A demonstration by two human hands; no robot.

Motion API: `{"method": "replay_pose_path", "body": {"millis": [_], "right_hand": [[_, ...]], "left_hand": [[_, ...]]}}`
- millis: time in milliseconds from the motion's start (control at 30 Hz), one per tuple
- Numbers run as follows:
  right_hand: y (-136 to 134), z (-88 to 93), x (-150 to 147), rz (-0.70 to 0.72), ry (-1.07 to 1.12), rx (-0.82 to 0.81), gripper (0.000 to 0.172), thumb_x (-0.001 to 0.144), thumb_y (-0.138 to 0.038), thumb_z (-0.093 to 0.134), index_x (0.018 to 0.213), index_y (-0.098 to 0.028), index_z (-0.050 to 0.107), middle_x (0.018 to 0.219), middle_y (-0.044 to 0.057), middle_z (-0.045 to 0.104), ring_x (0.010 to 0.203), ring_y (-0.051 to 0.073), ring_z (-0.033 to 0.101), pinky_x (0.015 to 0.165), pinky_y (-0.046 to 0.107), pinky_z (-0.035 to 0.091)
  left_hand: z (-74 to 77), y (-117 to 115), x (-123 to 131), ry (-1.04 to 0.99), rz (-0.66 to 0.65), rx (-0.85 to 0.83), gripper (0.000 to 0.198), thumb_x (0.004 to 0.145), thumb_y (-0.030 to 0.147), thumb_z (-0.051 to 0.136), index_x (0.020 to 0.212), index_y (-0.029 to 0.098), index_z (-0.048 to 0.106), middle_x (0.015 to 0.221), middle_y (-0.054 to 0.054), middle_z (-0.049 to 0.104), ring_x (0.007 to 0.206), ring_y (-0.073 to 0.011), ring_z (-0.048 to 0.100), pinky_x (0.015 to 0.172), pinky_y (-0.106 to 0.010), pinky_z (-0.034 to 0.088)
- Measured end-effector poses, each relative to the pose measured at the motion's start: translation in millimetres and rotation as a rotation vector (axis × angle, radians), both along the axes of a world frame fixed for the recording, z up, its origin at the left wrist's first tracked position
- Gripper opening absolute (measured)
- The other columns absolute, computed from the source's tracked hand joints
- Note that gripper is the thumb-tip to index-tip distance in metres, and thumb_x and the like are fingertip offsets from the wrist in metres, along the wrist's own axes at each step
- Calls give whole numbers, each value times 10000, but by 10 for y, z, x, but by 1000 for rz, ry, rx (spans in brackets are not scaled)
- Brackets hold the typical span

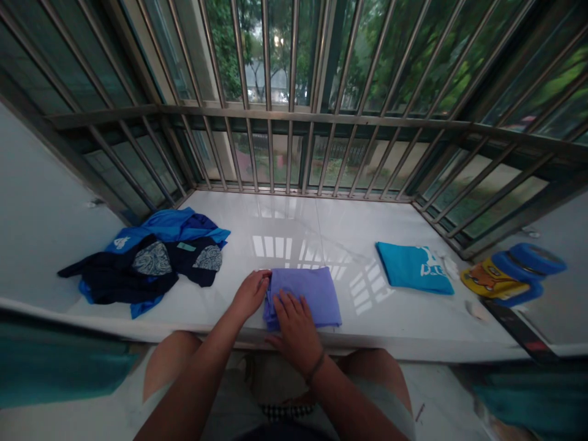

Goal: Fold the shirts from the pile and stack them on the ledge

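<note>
A folded purple cloth (312, 291) lies on the white glossy sill (298, 226) right in front of me. My right hand (296, 327) lies flat on its near left part, fingers stretched out. My left hand (250, 294) is at the cloth's left edge, fingers curled on the fold. A folded turquoise shirt (411, 266) with white print lies to the right, apart from both hands. At the left sits a heap of blue and dark clothes (151, 260).
Metal window bars (294, 116) close off the back and sides of the sill. A blue and yellow toy-like thing (514, 272) rests at the far right by a dark strip. My bare knees are under the sill's front edge.
</note>
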State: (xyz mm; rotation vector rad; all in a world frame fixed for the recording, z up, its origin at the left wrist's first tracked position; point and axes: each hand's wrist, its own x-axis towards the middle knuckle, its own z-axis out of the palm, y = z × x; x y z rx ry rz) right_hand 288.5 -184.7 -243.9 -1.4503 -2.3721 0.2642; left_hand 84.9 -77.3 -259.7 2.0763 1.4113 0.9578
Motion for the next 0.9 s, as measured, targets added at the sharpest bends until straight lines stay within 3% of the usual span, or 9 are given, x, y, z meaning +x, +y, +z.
{"method": "replay_pose_path", "body": {"millis": [100,267,400,500,567,633,700,800,900], "right_hand": [[17,-123,71,2,-29,-9,1087,818,-538,963,1714,-270,408,1776,181,391,1608,428,377,1324,721,223],[-50,-228,-23,22,-56,63,413,1053,-312,720,1463,-344,677,1578,95,650,1437,316,587,1258,593,394],[-95,-31,-40,70,-53,-28,238,1063,-219,655,1270,-284,753,1282,74,790,1139,260,721,995,404,572],[15,273,124,-27,154,-122,310,1025,-143,625,1285,-255,750,1168,66,811,1041,235,750,903,333,572],[168,518,337,-163,405,-142,286,1027,-192,611,1273,-241,749,1134,58,817,1014,227,759,890,316,563],[369,766,630,-325,639,-126,243,1056,-359,599,1194,-229,752,986,35,808,895,222,748,810,306,549],[599,982,991,-481,777,-52,378,1043,-549,588,1127,-214,741,882,24,774,803,219,707,739,303,525],[957,1192,1615,-651,813,99,519,959,-680,613,1094,-194,734,891,39,767,808,221,675,749,316,513],[1285,1259,2243,-783,833,200,566,906,-719,636,1059,-182,732,919,63,768,852,236,673,805,347,532]], "left_hand": [[-11,2,10,-20,21,-2,375,1087,430,475,1265,217,728,1247,-121,797,1201,-291,739,1120,-486,570],[-18,-10,-38,-108,110,-57,417,1079,497,475,1260,222,732,1270,-103,794,1212,-291,736,1120,-475,557],[20,-32,-110,-230,194,-124,474,1085,592,463,1259,246,737,1280,-72,802,1198,-283,739,1087,-438,560],[41,-32,-153,-301,251,-140,512,1082,640,452,1217,249,753,1306,-70,802,1230,-289,724,1087,-427,547],[46,-25,-164,-323,264,-149,529,1074,660,452,1191,249,764,1301,-70,807,1246,-293,717,1108,-430,531],[45,-16,-162,-325,263,-165,541,1064,676,454,1177,250,768,1295,-70,813,1255,-298,716,1122,-437,523],[40,-11,-154,-323,263,-174,547,1055,688,455,1166,251,764,1301,-72,816,1259,-304,716,1125,-446,522],[31,-10,-141,-322,266,-170,554,1048,697,452,1150,249,761,1285,-79,823,1241,-308,722,1112,-451,533],[30,-13,-133,-306,249,-174,568,1048,701,441,1130,249,775,1233,-78,833,1201,-305,738,1084,-446,552]]}}
